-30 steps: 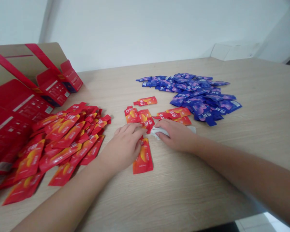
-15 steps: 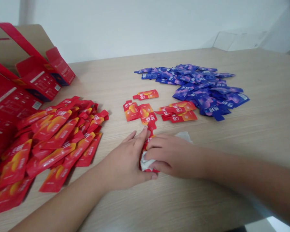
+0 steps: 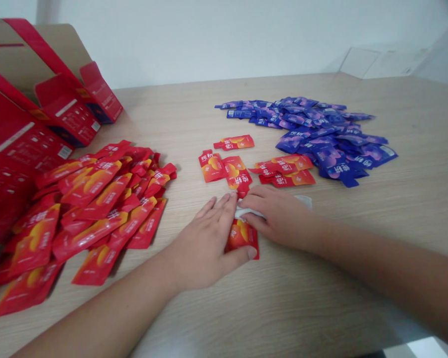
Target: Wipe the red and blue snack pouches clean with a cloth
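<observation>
The left hand (image 3: 203, 243) is lying flat on the bench (image 3: 321, 293) with its fingers spread, and its thumb is resting across a red foil sachet (image 3: 242, 238) printed with a yellow shape. The right hand (image 3: 280, 216) is lying just beside it, its fingers curling over a crumpled white tissue (image 3: 251, 214), though I cannot tell whether they are gripping it. The hands are close together but apart, not clamped on one shared thing. The sachet is sitting just below the narrow gap between them, under the left thumb.

The sachet looks light, thin and flexible, and its slick foil will probably slide easily on the bench. Its flat sealed edge or narrow tab seems the best place for a pinch, rather than the soft, filled middle. The tissue looks very soft and will likely bunch under any pressure.

Just ahead of the hands, a small group of loose red sachets (image 3: 235, 171) is lying apart from the rest. Farther out past the left hand, a large heap of red sachets (image 3: 100, 214) is spreading across the bench, with opened red cartons (image 3: 65, 112) behind it. Ahead of the right hand, a heap of blue-purple sachets (image 3: 332, 144) is lying.
</observation>
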A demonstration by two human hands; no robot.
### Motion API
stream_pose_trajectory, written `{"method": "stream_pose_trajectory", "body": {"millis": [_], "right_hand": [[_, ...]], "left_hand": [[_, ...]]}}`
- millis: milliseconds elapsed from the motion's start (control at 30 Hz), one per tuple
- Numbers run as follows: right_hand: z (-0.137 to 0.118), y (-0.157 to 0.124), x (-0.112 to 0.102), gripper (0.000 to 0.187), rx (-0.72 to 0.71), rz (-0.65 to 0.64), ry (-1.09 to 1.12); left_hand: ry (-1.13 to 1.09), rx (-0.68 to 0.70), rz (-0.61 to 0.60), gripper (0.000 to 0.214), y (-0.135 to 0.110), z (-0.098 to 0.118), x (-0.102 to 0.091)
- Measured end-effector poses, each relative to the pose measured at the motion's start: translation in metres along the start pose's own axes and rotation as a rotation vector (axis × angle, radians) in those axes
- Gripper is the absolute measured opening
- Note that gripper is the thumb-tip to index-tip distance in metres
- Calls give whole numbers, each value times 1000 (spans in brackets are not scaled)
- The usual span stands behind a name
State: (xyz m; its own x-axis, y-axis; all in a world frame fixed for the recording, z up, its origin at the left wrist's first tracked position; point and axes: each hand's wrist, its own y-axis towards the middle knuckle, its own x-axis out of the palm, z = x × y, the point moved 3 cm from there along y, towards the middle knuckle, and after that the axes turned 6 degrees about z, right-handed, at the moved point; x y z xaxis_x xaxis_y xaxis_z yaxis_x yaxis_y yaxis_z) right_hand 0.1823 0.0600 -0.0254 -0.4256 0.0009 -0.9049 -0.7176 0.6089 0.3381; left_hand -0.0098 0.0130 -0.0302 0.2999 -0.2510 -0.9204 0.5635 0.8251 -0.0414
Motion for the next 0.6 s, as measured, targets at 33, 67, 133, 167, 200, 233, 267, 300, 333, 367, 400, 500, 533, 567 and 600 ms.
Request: {"method": "stream_pose_trajectory", "body": {"millis": [33,67,133,167,200,233,267,300,333,367,400,500,533,567,600], "right_hand": [[1,-1,-2,19,6,32,24],[1,-3,-5,18,11,81,54],[-3,-8,-11,18,-11,192,132],[-6,-11,-14,19,-35,225,176],[-10,-13,-16,19,-61,225,214],[-15,-14,-16,20,-89,189,241],[-20,-14,-15,19,-108,122,258],[-24,-13,-13,19,-113,41,265],[-27,-12,-11,18,-111,-34,266],[-29,-10,-9,17,-108,-88,262],[-29,-7,-8,15,-103,-120,256],[-24,2,-5,14,-84,-113,203],[-21,4,-3,16,-74,-95,174],[-17,6,-2,19,-58,-77,144],[-13,8,-1,22,-41,-63,115]], "left_hand": [[20,-17,15,110,0,0,1],[39,-29,29,113,1,0,3],[56,-41,44,115,1,0,6],[51,-47,50,115,2,0,6],[40,-52,51,115,2,0,6],[24,-59,50,117,3,0,6],[9,-70,49,120,3,0,5],[-4,-82,45,123,4,0,3],[-17,-93,40,126,4,0,2],[-30,-101,33,127,5,1,0],[-42,-107,26,127,5,1,-1],[-71,-113,22,128,7,1,-3],[-79,-113,23,129,8,1,-3],[-87,-114,25,130,8,0,-2],[-94,-117,26,132,9,0,-2]]}}
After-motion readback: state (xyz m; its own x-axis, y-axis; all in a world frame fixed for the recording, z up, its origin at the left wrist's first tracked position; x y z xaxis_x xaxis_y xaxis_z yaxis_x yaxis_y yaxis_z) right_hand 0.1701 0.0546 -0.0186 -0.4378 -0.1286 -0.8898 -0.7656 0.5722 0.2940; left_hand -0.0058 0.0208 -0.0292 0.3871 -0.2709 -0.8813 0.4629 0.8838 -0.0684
